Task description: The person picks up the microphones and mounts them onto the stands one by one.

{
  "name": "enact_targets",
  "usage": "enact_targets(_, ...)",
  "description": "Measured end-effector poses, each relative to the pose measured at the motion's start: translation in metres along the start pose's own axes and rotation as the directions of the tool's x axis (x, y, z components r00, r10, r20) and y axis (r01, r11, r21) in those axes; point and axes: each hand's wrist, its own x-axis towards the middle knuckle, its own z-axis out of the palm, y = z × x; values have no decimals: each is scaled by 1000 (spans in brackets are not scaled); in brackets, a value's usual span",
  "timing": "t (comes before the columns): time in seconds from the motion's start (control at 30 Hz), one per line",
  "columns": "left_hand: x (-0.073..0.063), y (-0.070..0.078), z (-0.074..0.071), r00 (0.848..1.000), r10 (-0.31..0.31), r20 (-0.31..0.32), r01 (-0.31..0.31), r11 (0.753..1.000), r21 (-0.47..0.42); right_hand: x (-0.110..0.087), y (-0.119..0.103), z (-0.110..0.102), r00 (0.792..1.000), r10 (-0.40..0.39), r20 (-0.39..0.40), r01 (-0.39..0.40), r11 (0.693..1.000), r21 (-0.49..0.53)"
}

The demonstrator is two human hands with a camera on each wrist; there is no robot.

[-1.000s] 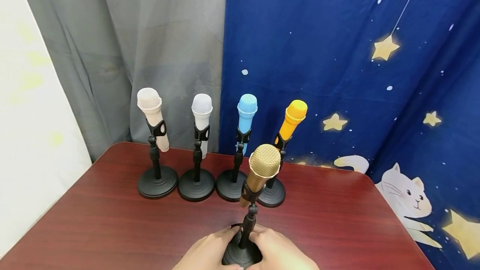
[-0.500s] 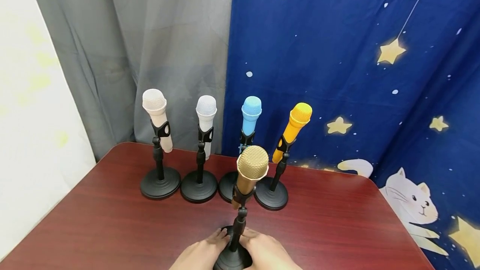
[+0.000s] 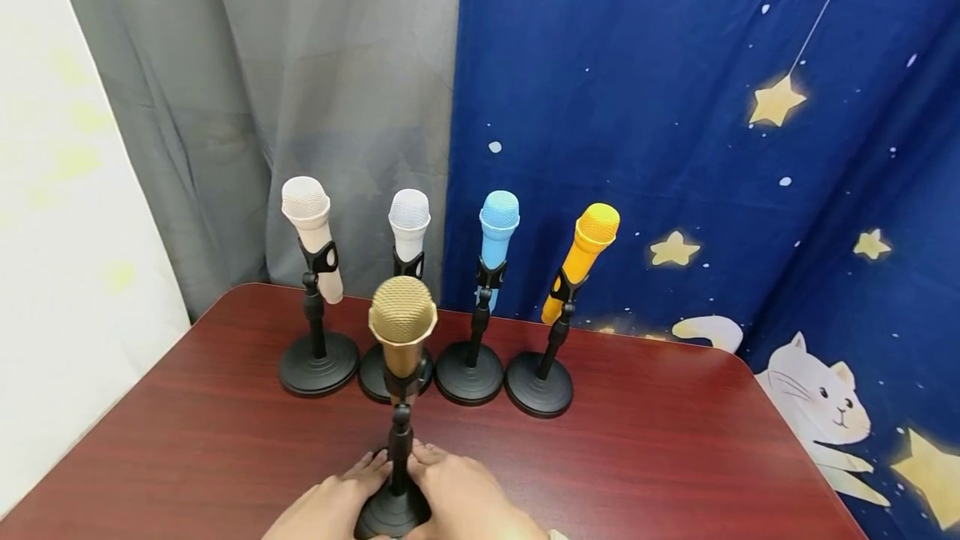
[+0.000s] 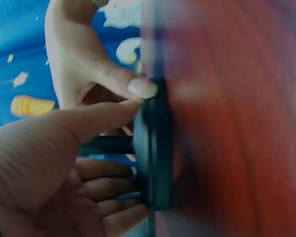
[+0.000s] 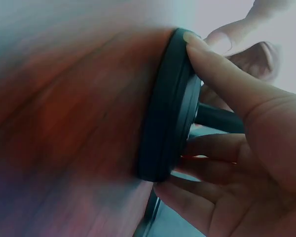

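A gold microphone (image 3: 402,313) is clipped into a black desk stand, tilted with its mesh head up. My left hand (image 3: 330,500) holds the left side of the round stand base (image 3: 393,513). On the right side my right hand (image 3: 463,492) holds the same base. In the left wrist view the left thumb lies at the rim of the base (image 4: 160,148), the other fingers curving around its far edge. The right wrist view has the right thumb on the base (image 5: 167,108) and the fingers at its opposite edge. Whether the base touches the table is unclear.
Behind stand a cream microphone (image 3: 309,219), a white microphone (image 3: 408,227), a blue microphone (image 3: 497,227) and a yellow microphone (image 3: 585,244), each on a black stand. The gold one partly covers the white one's stand. A dark red table (image 3: 652,440) extends to curtains (image 3: 360,65).
Both hands have carried the gold microphone and its stand leftward, from before the yellow and blue microphones to before the white one. The back row stays put; the view shifted slightly.
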Motion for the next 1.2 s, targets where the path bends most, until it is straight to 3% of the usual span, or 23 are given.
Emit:
enact_targets(0.2, -24, -28, -21, 996, -91, 12, 91, 995, 35, 30, -30, 5, 998, -60, -22, 58, 995, -76)
enact_targets(0.33, -41, -43, -38, 992, -122, 27, 122, 993, 2, 48, -47, 7, 995, -88, -36, 84, 991, -107)
enact_targets(0.47, -59, -50, -50, 985, -174, -18, 175, 983, 55, 67, -67, 9, 994, -111, -12, 108, 985, -135)
enact_targets(0.6, -77, -52, -71, 983, -169, -72, 174, 982, 78, 85, -87, 14, 994, -104, 29, 107, 984, -143)
enact_targets(0.73, -91, -58, -94, 989, -119, -89, 127, 987, 94, 102, -101, 17, 990, -65, 125, 80, 990, -117)
enact_targets(0.93, -95, -68, -107, 991, -108, -81, 117, 987, 113, 116, -98, 14, 957, -106, 269, 137, 986, -98)
enact_targets(1.1, -96, -70, -103, 988, -73, -133, 97, 977, 189, 121, -99, 14, 965, -156, 210, 187, 972, -139)
enact_targets(1.2, -96, -70, -103, 982, -113, -151, 144, 965, 219, 127, -108, 16, 979, -125, 159, 160, 960, -229)
